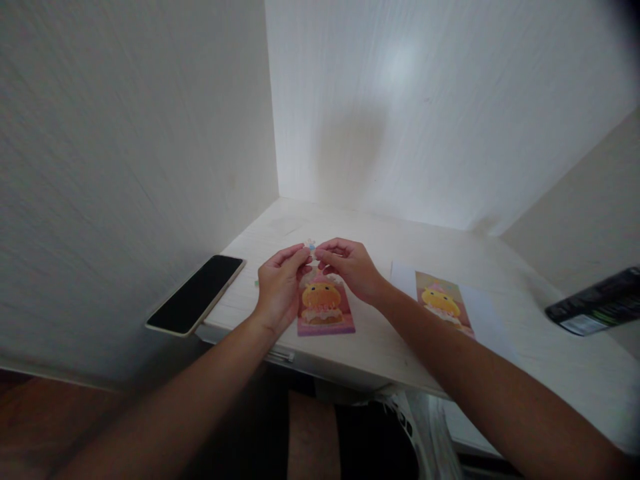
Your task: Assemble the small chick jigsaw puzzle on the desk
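Pinching a tiny pale piece [311, 245] between them, the left hand [278, 288] and the right hand [351, 267] meet just above the near part of the white table [380, 233], fingertips of both pressed together on that one small thing. It looks like a little jigsaw piece, pastel in colour, though it is too small and blurred to be sure of its outline. Directly beneath the hands lies a pink picture card [325, 312] showing a yellow cartoon creature on a cake, flat on the table and partly covered by the left hand. The piece should handle as something nearly weightless, thin and fairly stiff (card or thin board, by the look of it), easy to drop or flick away and easy to bend at any narrow tab. It is best held as it is now, by its edges with the pads of thumb and forefinger, lightly and without squeezing across its face. To the right, well apart from the hands, a sheet with the same picture [443, 303] lies under the right forearm's line. A dark phone [196, 294] sits at the table's left edge, overhanging it slightly, and a black packet [597, 308] rests far right.
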`<state>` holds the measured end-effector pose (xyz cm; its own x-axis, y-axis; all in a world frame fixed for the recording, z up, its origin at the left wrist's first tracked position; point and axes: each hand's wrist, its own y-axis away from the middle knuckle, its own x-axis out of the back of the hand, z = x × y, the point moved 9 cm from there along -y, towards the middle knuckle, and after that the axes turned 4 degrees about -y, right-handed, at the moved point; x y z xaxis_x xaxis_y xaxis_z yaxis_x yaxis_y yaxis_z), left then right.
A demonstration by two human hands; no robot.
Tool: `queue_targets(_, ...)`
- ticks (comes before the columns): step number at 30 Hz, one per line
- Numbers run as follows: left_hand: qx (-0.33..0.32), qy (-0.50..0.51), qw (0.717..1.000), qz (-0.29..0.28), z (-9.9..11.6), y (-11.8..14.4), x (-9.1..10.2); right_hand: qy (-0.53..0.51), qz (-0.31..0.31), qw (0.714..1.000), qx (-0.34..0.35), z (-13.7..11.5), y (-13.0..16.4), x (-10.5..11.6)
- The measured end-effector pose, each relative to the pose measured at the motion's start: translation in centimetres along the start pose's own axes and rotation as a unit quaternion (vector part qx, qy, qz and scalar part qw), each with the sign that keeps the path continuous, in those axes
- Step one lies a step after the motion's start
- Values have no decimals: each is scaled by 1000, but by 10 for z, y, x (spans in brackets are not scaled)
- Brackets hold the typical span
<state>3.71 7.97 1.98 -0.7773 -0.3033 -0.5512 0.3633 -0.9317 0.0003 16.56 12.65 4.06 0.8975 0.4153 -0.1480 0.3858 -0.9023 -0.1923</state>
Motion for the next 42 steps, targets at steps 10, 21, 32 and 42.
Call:
queue_targets(10,-35,-77,995,-48,5,2,-7,5,2,1000,-3,-2,-5,12)
queue_targets(21,-146,-336,917,-156,9,-1,-19,214,-116,970,-19,-14,-5,22)
queue_targets(32,-250,-572,691,-366,-6,7,-36,388,-122,909,-94,17,-12,54)
queue_targets(42,-239,-569,679,-398,-15,12,-39,463,-129,874,-72,22,-13,46)
